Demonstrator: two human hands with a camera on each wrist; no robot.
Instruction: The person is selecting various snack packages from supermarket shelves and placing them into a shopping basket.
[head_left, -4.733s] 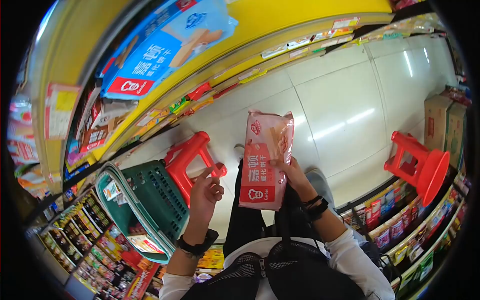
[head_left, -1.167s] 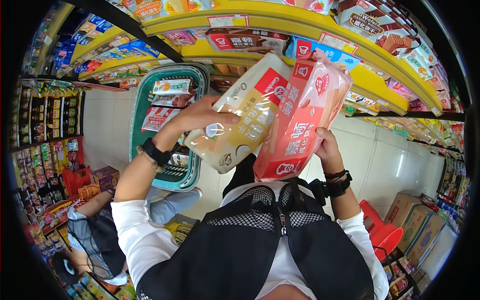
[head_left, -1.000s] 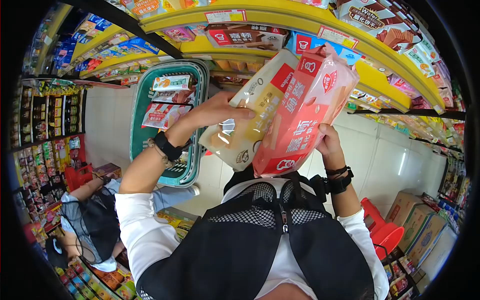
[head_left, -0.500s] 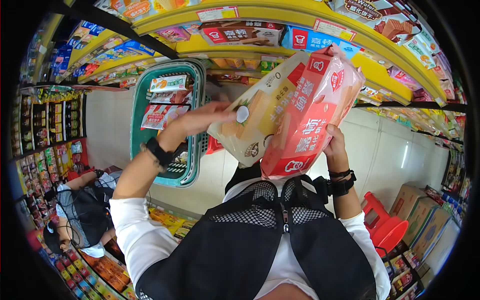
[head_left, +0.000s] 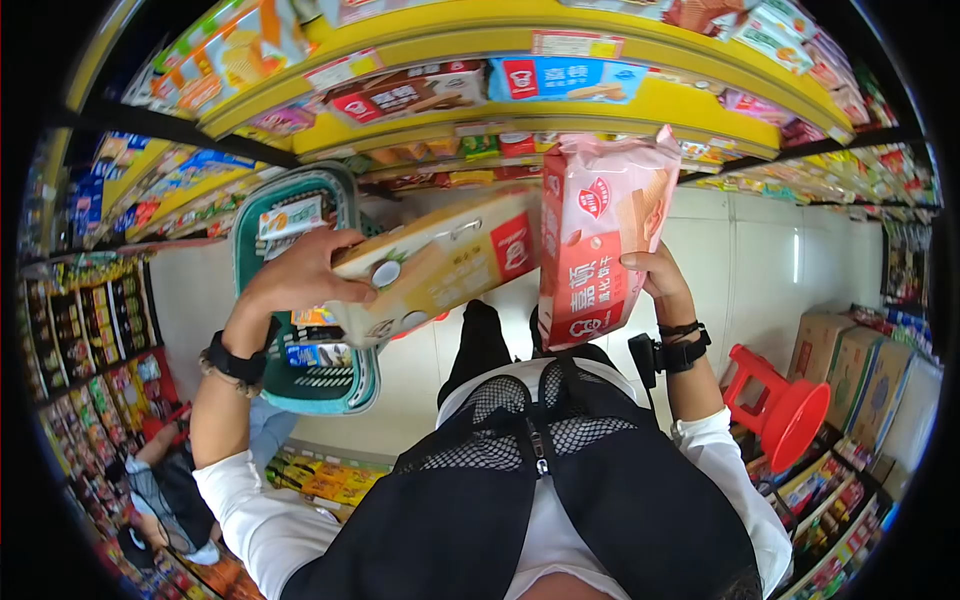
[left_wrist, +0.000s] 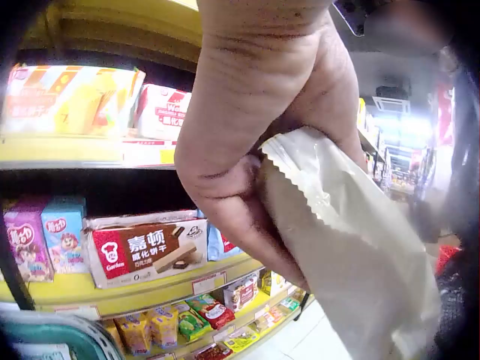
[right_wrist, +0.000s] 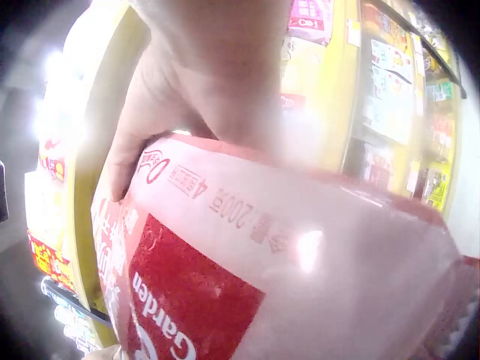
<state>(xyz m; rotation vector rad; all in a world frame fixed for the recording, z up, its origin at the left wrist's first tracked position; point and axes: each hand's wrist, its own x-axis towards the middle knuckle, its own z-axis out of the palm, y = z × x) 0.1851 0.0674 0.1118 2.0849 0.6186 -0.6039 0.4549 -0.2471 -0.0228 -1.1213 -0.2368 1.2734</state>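
In the head view my left hand [head_left: 305, 275] grips one end of a cream-and-yellow wafer biscuit pack [head_left: 440, 262] with a coconut pictured on it. The left wrist view shows thumb and fingers pinching the crimped end of this pale wrapper [left_wrist: 352, 240]. On the other side, my right hand [head_left: 662, 277] holds a pink-and-red wafer biscuit pack [head_left: 610, 215] by its right edge, thumb on the front. Up close in the right wrist view, the pink pack [right_wrist: 315, 225] lies under the hand, its fingers partly hidden. The coconut pack's far end sits right beside the pink one.
A green shopping basket [head_left: 362, 385] with several packs in it stands below my left hand. Yellow shelves ahead carry a brown wafer pack [head_left: 410, 92] and a blue one [head_left: 567, 79]. A red stool [head_left: 780, 405] and cardboard boxes [head_left: 850, 370] are at right. Another person [head_left: 165, 490] is at lower left.
Earlier only the pink pack was in hand. Since half a second ago, the coconut pack has swung left and down out from behind the pink one, its left end now firmly gripped. The view has shifted.
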